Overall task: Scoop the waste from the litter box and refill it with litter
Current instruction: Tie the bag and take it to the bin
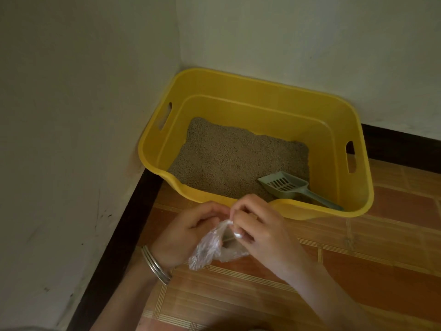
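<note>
Two hands work one thin clear plastic bag (210,249) just in front of the litter box (262,111). Left hand (191,231): fingers curled, pinching the bag's top edge on its left side. Right hand (260,225): fingertips pinching the opposite edge, knuckles up. Between them the bag's mouth is pulled partly apart. The rest of the bag hangs crumpled beside the left palm, above the floor (358,271). Something dull shows inside the bag, too dim to name. Two silver bangles (156,265) sit on the left wrist.

Litter box: yellow plastic tub on the floor, pushed into the corner of the room, its back and left sides close against the white walls (71,115). One cut-out handle slot on each short side. Its near rim dips low in the middle, and the hands are held right at that dip; I cannot tell whether they touch it. Grey-brown litter (233,156) covers the bottom in a fairly even layer.

Scoop (286,185): pale grey-green, slotted, lying inside the box at its near right corner. Its head rests on the litter and its handle points toward the near right rim. Neither hand touches it.

Floor has an orange-brown tile pattern with pale lines. Black skirting (133,211) runs along the base of both walls.
</note>
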A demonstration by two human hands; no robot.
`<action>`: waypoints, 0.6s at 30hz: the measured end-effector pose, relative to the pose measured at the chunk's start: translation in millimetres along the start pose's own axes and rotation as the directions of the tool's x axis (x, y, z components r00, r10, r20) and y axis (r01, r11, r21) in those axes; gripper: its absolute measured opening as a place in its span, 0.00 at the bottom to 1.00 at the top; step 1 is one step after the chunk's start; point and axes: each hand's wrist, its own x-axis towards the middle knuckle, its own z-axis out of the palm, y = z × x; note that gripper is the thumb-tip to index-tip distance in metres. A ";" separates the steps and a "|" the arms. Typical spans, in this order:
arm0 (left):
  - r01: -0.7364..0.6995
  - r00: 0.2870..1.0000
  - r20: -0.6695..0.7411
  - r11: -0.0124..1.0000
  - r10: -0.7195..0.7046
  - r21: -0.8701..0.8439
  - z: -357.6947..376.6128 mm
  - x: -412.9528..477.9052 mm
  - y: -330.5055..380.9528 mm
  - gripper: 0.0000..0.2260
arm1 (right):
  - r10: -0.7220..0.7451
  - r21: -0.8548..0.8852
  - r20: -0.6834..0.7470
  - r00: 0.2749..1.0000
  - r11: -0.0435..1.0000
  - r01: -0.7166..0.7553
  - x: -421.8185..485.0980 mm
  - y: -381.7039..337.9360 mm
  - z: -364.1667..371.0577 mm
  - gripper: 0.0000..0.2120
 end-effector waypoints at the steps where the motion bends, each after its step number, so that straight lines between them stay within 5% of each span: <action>1: 0.012 1.000 0.012 1.000 -0.012 -0.007 0.1 0.6 0.5 0.12 | -0.020 -0.018 -0.030 0.999 1.000 0.019 -1.5 -0.5 1.9 0.13; 8: 0.023 0.997 -0.067 0.998 -0.027 -0.061 -0.5 0.6 5.1 0.09 | 0.018 0.042 -0.133 0.991 0.999 -0.013 -7.1 0.0 4.1 0.12; 11: 0.024 0.993 -0.116 1.000 -0.025 -0.011 2.0 -1.3 9.4 0.03 | 0.076 0.094 -0.133 0.988 0.994 -0.064 -10.4 1.7 3.9 0.11; 18: -0.013 0.981 -0.190 0.986 0.045 0.167 2.0 -8.5 24.6 0.08 | 0.187 0.231 -0.148 0.971 0.961 -0.149 -22.8 5.9 2.0 0.12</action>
